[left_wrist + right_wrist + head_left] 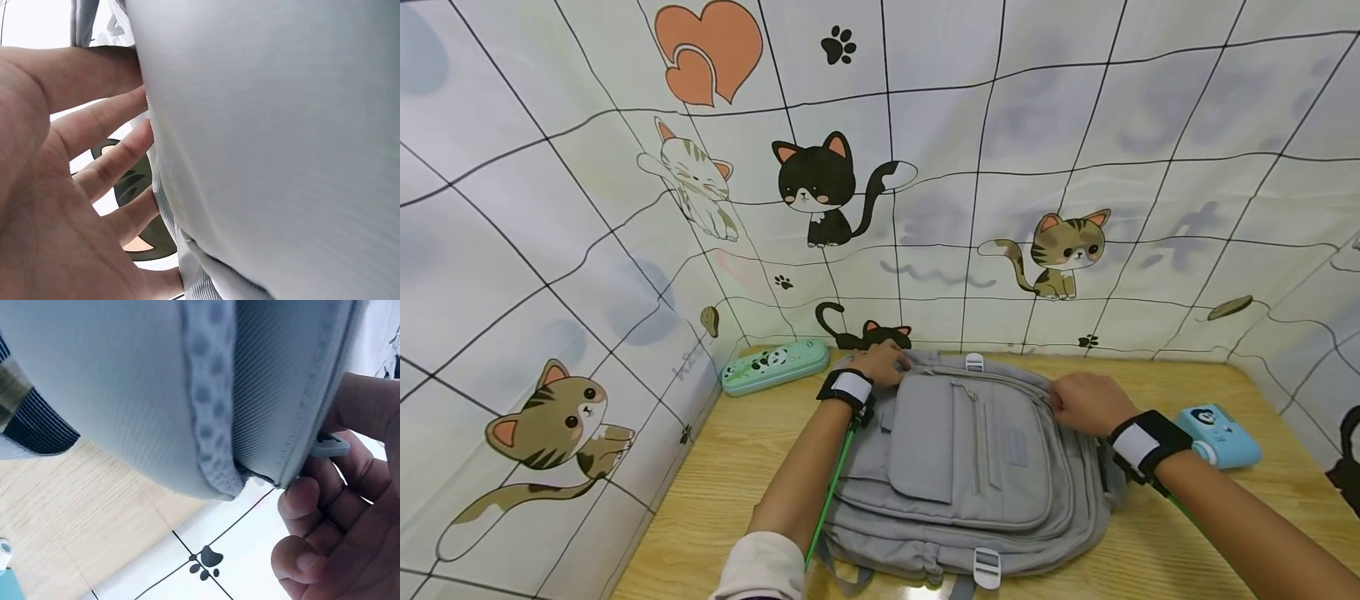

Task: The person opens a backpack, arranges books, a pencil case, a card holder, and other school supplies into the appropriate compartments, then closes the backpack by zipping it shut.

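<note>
A grey backpack (925, 442) lies on the table with its front pocket facing up. At its upper left, my left hand (880, 363) rests on the bag. In the left wrist view, the fingers (112, 164) are spread and fairly straight, their tips against the grey fabric (269, 137). Over on the upper right side, my right hand (1093, 402) pinches a zipper pull (330, 446) between thumb and curled forefinger. Beside it a zipper edge and a polka-dotted strip (209, 394) show. The bag's interior is hidden.
A green panda pencil case (775, 367) lies at the back left of the wooden table (700, 483). To the right, close to my right wrist, sits a light blue panda-printed box (1221, 435). A cat-printed cloth (940, 208) hangs along the back and sides.
</note>
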Available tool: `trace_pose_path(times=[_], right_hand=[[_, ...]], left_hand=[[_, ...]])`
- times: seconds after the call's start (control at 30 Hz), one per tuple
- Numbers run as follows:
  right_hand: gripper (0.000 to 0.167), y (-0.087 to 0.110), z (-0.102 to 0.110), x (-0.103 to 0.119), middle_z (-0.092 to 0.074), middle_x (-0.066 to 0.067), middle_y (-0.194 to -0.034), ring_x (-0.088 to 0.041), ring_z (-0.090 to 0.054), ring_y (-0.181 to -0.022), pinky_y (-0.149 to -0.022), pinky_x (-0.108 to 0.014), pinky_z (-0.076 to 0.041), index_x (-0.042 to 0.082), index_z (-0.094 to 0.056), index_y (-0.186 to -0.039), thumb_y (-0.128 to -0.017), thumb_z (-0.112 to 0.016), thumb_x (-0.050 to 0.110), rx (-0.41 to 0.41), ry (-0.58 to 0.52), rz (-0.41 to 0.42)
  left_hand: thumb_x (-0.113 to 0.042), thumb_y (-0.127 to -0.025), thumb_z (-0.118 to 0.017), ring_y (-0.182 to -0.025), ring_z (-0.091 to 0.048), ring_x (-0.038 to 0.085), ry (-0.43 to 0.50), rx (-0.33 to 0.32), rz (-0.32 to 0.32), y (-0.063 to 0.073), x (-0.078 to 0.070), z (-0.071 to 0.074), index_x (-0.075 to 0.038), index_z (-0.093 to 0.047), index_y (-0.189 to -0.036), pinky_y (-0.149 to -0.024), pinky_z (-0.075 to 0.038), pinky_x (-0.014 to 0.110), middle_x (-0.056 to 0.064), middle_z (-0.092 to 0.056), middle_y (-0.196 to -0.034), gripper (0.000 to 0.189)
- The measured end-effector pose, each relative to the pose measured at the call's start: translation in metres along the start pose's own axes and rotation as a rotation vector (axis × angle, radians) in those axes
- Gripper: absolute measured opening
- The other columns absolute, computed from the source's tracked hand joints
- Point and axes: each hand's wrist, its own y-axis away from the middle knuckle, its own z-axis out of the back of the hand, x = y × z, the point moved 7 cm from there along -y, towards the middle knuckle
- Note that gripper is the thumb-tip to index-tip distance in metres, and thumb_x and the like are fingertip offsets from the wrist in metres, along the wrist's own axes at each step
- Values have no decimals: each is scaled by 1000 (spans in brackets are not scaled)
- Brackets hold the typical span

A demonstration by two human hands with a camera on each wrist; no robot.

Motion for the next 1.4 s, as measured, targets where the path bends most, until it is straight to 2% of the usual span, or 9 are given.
trace_pose_path(times=[0.17, 0.33, 0.47, 0.87, 1.17, 1.37, 1.4], right_hand=[[29, 13, 2, 4, -35, 9, -52, -9, -31, -47, -44, -26, -22, 22, -44, -54, -73, -60, 6, -11, 21, 9], [27, 29, 2, 9, -42, 11, -54, -8, -37, -49, -44, -26, -28, 25, -48, -54, -68, -62, 7, 45, 40, 14], [26, 36, 4, 16, -44, 10, -56, -8, -40, -53, -45, -27, -31, 27, -50, -54, -66, -63, 8, 57, 40, 34], [26, 42, 5, 21, -43, 10, -56, -8, -39, -54, -47, -27, -30, 27, -49, -53, -65, -65, 11, 68, 31, 32], [28, 44, 1, 19, -42, 10, -57, -9, -38, -55, -48, -27, -30, 29, -48, -52, -65, -63, 10, 60, 39, 38], [27, 45, 4, 22, -42, 10, -58, -8, -38, -55, -48, -27, -30, 30, -48, -53, -65, -64, 12, 80, 23, 51], [27, 44, 5, 21, -42, 11, -58, -7, -38, -54, -48, -26, -30, 30, -48, -54, -68, -65, 15, 98, 22, 53]], left_hand=[[-23, -91, -53, -131, -33, 36, 14, 10, -8, -3, -1, -2, -24, -61, -121, -100, -14, 71, 3, -36, -142, 31], [-25, -90, -54, -131, -33, 35, 3, 23, 0, -10, 4, -7, -26, -61, -121, -100, -14, 71, 1, -36, -142, 31], [-25, -90, -54, -131, -32, 35, -2, 32, 9, -12, 7, -7, -26, -61, -120, -99, -15, 71, 0, -35, -142, 31], [-24, -90, -53, -131, -32, 35, 7, 34, 8, -6, 3, -5, -24, -60, -122, -99, -16, 71, 2, -35, -143, 33], [-23, -88, -55, -131, -32, 35, 23, 27, 11, -14, 9, -10, -26, -61, -121, -100, -13, 72, 0, -35, -143, 33], [-23, -90, -53, -132, -31, 35, 13, 11, -8, -7, 5, -7, -25, -60, -122, -101, -13, 71, 1, -35, -143, 33], [-24, -90, -53, -132, -31, 34, 12, 2, -15, -5, 4, -6, -24, -60, -123, -101, -12, 70, 1, -36, -142, 33]])
